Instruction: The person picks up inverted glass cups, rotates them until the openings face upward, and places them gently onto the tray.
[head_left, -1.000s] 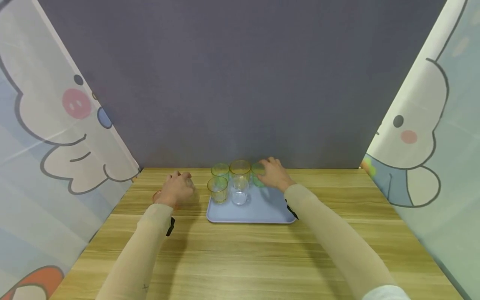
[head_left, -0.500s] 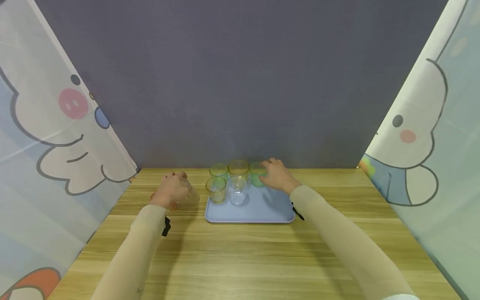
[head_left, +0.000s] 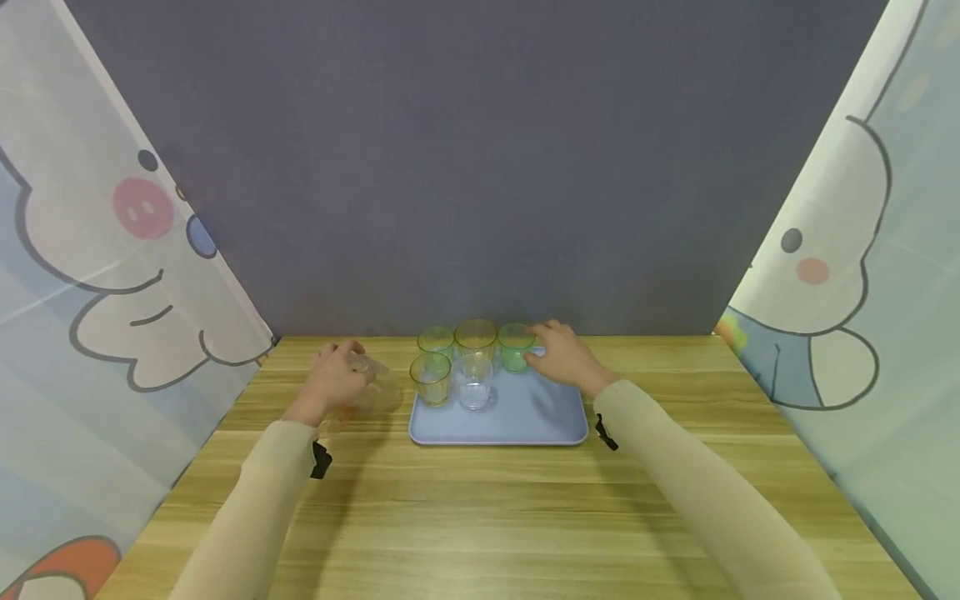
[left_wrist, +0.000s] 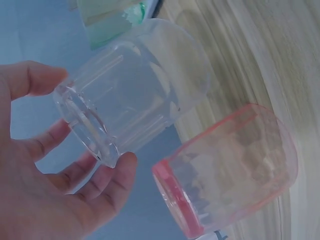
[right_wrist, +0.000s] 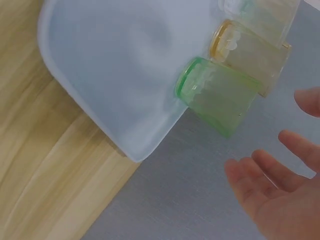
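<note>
My left hand (head_left: 333, 379) grips a clear glass (left_wrist: 135, 75) round its thick base in the left wrist view; the base points up and the rim faces the wooden table. Beside it, a red-tinted glass (left_wrist: 235, 165) is also base up, partly hidden behind my hand in the head view. My right hand (head_left: 566, 358) has loosely extended fingers, just right of a green glass (head_left: 515, 350) and apart from it in the right wrist view (right_wrist: 220, 97). That green glass stands upright on a pale blue tray (head_left: 525, 425).
Also on the tray are a yellowish glass (head_left: 431, 379), a clear glass (head_left: 474, 387), an amber-rimmed glass (head_left: 476, 333) and another green glass (head_left: 437, 340). A grey wall (head_left: 480, 167) rises behind the table (head_left: 480, 517); printed curtains (head_left: 825, 250) flank it.
My right hand has drawn back to the right, off the green glass, which stays on the tray. My left hand has shifted slightly left, and the clear glass shows more beside it.
</note>
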